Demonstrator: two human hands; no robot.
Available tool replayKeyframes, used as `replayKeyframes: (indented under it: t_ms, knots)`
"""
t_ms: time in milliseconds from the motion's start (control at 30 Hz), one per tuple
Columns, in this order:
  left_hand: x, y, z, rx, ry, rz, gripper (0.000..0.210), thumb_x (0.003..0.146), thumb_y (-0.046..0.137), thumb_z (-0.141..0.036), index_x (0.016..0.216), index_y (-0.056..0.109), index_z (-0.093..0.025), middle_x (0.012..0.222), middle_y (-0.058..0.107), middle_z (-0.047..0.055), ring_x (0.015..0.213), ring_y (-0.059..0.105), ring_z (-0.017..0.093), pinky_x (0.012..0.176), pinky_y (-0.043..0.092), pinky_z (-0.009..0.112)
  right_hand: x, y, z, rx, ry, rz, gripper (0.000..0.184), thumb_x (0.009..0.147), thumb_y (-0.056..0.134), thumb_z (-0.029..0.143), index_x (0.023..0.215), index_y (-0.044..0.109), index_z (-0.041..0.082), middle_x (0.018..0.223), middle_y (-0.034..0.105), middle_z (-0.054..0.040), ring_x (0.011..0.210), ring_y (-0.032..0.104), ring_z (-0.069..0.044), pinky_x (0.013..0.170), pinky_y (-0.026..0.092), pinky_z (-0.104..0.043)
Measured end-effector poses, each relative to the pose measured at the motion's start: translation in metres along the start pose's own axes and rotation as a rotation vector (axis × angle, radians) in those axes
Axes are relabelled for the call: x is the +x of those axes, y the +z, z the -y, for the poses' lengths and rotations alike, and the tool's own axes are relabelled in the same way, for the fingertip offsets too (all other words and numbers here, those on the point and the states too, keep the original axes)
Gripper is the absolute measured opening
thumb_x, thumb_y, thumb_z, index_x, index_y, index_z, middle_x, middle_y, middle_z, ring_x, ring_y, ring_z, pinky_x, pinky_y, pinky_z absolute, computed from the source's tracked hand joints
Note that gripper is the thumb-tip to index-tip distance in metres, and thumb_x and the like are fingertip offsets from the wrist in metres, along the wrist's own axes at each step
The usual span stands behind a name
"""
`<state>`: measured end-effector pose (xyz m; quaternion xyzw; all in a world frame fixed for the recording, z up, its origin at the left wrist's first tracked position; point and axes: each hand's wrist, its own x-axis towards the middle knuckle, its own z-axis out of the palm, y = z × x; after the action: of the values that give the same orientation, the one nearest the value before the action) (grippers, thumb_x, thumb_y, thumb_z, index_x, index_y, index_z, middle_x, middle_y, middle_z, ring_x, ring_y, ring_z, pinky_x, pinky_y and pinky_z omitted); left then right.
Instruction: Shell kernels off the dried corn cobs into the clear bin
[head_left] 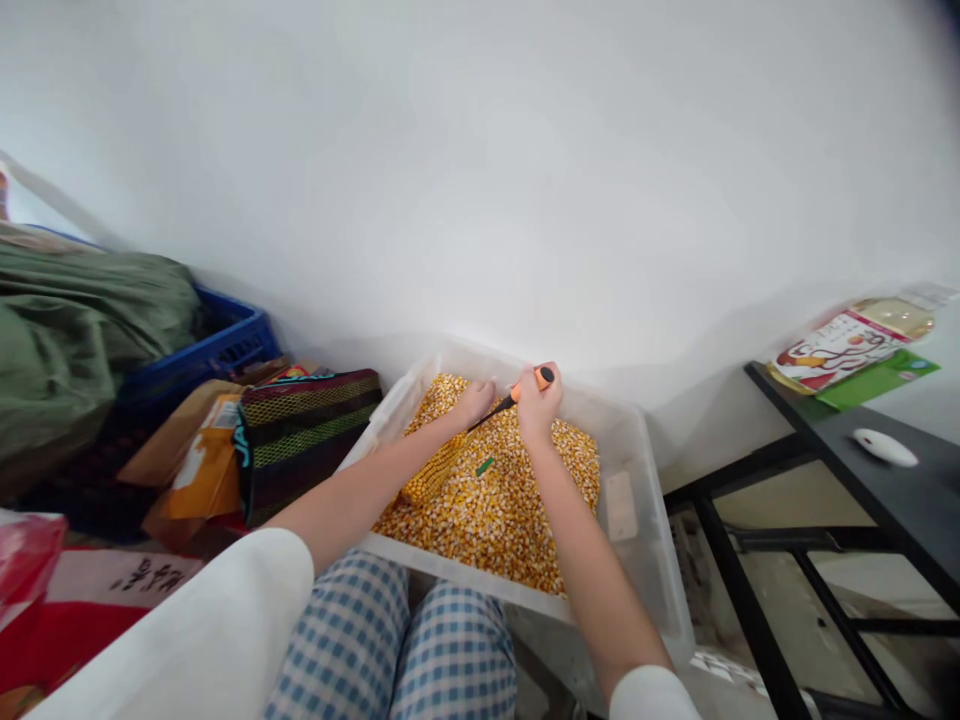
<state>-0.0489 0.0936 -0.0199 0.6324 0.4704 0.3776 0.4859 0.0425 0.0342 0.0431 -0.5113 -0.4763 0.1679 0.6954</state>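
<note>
At centre, right hand (538, 406): closed round an orange-and-black tool (515, 393).
Left hand (475, 402): curled, on what I can't tell.
Translucent plastic bin (654, 560): loose yellow corn kernels (487, 525).

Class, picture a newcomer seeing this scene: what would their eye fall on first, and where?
The mass of yellow corn kernels probably strikes first, spread in the translucent bin in front of the person's checked trousers. Over it, the right hand grips an orange-handled tool. At far left, green cloth heaped on a blue crate also stands out.
</note>
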Motion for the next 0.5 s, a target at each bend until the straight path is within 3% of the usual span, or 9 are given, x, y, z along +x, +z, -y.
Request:
replayKeyframes:
  t_ms: [100,200,333,500]
  knots:
    - [0.001,-0.003,0.000,-0.014,-0.035,0.017,0.053,0.090,0.027,-0.034,0.040,0.038,-0.019,0.033,0.035,-0.001,0.035,0.036,0.010,0.046,0.031,0.024,0.001,-0.007,-0.002,0.032,0.008,-0.010,0.020,0.078,0.050,0.035,0.069,0.039,0.021,0.051,0.043,0.0088,0.045,0.050,-0.009,0.050,0.042,-0.021]
    - [0.006,-0.011,0.002,-0.169,-0.082,0.096,0.050,0.090,0.026,-0.031,0.042,0.035,-0.020,0.033,0.034,-0.001,0.033,0.034,0.010,0.045,0.032,0.024,-0.002,-0.012,0.003,0.061,-0.024,0.015,0.021,0.078,0.052,0.035,0.070,0.039,0.020,0.051,0.044,0.0086,0.045,0.053,-0.009,0.050,0.044,-0.021]
    - [0.013,-0.023,0.005,-0.397,-0.164,0.246,0.046,0.089,0.026,-0.029,0.044,0.030,-0.020,0.034,0.030,-0.002,0.032,0.030,0.010,0.041,0.029,0.024,-0.011,-0.010,0.011,0.091,-0.083,0.075,0.022,0.079,0.053,0.036,0.074,0.039,0.020,0.055,0.049,0.0071,0.047,0.056,-0.010,0.051,0.046,-0.023]
    - [0.019,-0.033,0.010,-0.500,-0.211,0.323,0.044,0.089,0.024,-0.026,0.045,0.028,-0.021,0.032,0.027,-0.002,0.031,0.028,0.011,0.040,0.029,0.025,-0.030,-0.006,0.012,0.013,-0.195,0.191,0.018,0.079,0.054,0.033,0.074,0.043,0.020,0.060,0.052,0.0048,0.052,0.057,-0.011,0.054,0.047,-0.024]
